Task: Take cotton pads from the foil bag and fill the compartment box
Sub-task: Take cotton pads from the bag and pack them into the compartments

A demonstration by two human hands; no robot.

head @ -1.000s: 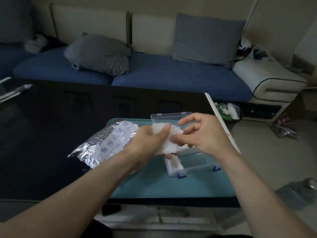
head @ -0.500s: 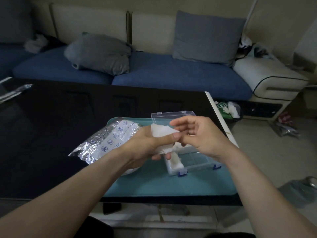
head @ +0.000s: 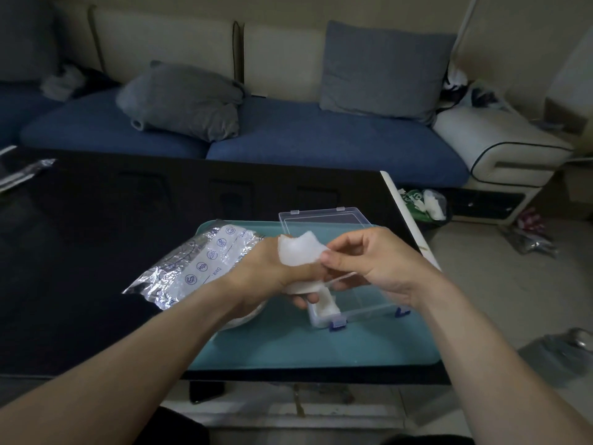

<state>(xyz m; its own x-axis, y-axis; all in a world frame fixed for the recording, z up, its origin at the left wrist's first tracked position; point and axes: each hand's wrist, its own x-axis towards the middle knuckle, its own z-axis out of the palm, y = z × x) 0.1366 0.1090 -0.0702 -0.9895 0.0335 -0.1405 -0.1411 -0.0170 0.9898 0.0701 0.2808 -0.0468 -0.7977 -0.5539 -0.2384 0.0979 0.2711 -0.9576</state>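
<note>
**One pad being peeled from the stack above the box**

Nearest to the camera, the left hand (head: 272, 271) holds a small stack of cotton pads (head: 300, 285) in a curled grip, just above the left end of the compartment box (head: 359, 303). The right hand (head: 375, 261) pinches the edge of the top pad (head: 298, 250) between thumb and fingers, and this pad is bent upward. The pads look very light, soft and limp, so I judge a gentle pinch at one corner is best; they may stick to each other.

The box stands on a teal tray (head: 321, 348) on the dark bench (head: 96, 236), with its clear lid (head: 324, 220) open. Its left compartment already has white pads inside. The foil bag (head: 192, 268) lies behind the left wrist. Beyond is a blue sofa (head: 321, 139).
</note>
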